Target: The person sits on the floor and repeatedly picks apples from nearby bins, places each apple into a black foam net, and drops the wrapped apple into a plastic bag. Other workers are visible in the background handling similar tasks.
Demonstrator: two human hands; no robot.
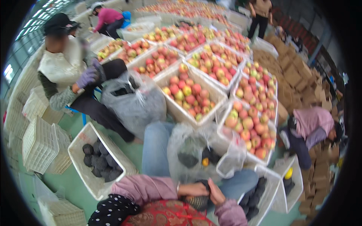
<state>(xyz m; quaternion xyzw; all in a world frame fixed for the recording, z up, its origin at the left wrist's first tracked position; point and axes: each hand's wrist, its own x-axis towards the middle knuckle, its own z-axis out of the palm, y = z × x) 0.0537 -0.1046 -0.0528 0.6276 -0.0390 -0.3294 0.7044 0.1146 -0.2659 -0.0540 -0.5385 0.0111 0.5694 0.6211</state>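
My left hand (195, 188) is closed around an apple in a black foam net sleeve (198, 202), low in front of my body. My right hand (216, 192) presses palm-inward against its other side, so the two hands hold it between them. Between my knees sits a clear plastic bag (176, 149), its mouth showing black foam nets (188, 160) and a small orange-yellow patch that is too blurred to name. Left of my legs, a white plastic crate (82, 135) holds several net-wrapped fruits (101, 163). Another white crate (271, 176) with dark wrapped fruits (253, 197) stands by my right knee.
Beyond my knees stand several crates heaped with apples (192, 97). A seated co-worker (63, 62) is at left beside a large bag of dark nets (135, 104). Stacked crates (42, 145) stand far left. Another person (312, 127) bends over cardboard boxes (297, 72) at right.
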